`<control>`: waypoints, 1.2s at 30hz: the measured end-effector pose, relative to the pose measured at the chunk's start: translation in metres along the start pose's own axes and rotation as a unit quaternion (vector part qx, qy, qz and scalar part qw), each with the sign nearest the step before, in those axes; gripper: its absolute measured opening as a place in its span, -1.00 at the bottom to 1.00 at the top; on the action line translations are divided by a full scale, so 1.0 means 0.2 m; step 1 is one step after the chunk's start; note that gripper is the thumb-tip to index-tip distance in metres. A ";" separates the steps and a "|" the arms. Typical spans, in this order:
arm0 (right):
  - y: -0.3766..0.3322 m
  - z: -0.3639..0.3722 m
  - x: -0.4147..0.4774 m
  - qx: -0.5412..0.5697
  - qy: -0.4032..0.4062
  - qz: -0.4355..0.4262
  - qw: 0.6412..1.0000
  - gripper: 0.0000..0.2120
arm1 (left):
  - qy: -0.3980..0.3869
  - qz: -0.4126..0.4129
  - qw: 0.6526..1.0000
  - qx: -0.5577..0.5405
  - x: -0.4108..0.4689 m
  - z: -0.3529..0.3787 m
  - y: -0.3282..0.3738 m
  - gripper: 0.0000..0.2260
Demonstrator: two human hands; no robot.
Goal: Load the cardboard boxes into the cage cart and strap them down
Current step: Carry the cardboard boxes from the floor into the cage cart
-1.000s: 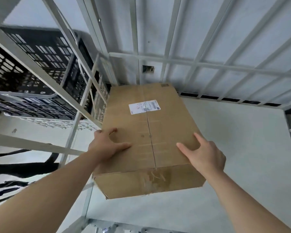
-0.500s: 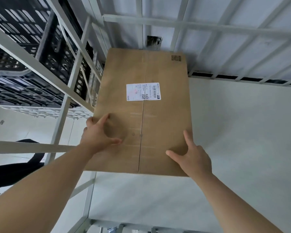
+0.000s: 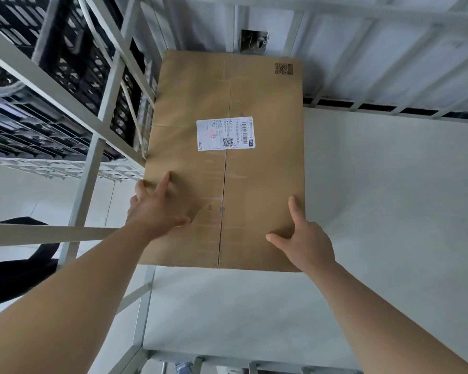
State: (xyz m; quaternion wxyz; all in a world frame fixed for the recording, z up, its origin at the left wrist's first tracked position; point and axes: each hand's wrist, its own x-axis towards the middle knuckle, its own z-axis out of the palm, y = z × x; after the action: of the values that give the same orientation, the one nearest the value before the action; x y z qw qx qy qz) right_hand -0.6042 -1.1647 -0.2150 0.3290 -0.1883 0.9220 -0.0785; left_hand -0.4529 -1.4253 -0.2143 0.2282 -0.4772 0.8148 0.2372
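While both hands, left hand (image 3: pixel 157 211) and right hand (image 3: pixel 305 241), rest spread flat, ungripping, the cardboard box (image 3: pixel 227 157) apparently sits inside the cage cart (image 3: pixel 389 184).

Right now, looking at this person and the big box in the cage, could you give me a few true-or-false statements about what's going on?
1. The cardboard box lies against the cart's left wall. True.
2. Both hands are on the box top. True: the left hand and the right hand press flat near its near end.
3. A strap runs across the box. False: none is visible on it.
4. A second box sits on the cage cart floor to the right. False: that floor is bare.
5. A white shipping label is on the box. True.
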 end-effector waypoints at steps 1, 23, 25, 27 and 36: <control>-0.01 0.00 -0.01 -0.001 -0.005 0.004 1.000 -0.10 | -0.004 -0.001 1.000 0.011 -0.01 -0.01 0.01 0.03; 0.00 -1.34 -0.73 -0.086 0.293 -0.127 0.944 -0.71 | 0.215 0.337 0.908 0.125 -1.05 -0.89 1.05 -0.61; 0.08 -1.49 -0.92 -0.079 0.311 -0.113 0.940 -0.72 | 0.220 0.357 0.899 0.124 -1.24 -0.97 1.17 -0.63; 0.18 -1.61 -1.11 -0.081 0.319 -0.104 0.938 -0.72 | 0.219 0.384 0.887 0.136 -1.43 -1.02 1.31 -0.64; 0.91 -1.90 -2.17 -0.053 0.364 0.003 0.930 -0.56 | 0.212 0.532 0.807 0.142 -2.46 -0.92 1.82 -0.66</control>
State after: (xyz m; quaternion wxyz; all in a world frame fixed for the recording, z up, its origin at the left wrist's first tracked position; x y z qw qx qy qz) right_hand -0.5905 -0.8166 0.2789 -0.0389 -0.1614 0.9818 -0.0917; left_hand -0.5853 -1.0497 0.2846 -0.0470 0.0303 0.9939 0.0955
